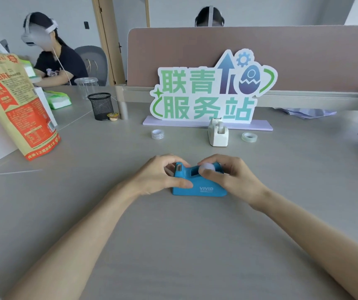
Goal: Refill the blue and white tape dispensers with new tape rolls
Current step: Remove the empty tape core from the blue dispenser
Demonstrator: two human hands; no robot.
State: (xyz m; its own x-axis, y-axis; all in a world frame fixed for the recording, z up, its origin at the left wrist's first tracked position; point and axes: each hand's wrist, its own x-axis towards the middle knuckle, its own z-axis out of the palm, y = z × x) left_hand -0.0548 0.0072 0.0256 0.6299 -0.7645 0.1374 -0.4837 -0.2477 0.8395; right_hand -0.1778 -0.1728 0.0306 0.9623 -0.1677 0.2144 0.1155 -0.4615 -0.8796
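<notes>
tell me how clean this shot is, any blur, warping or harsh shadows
Head view: light is soft and even, with only faint shadows under the blue tape dispenser and no glare on the table. Wide-angle warping bends the forearms and the divider. The roll at the right hand looks smeared, and the faces behind are blurred. The white tape dispenser reads sharp.
</notes>
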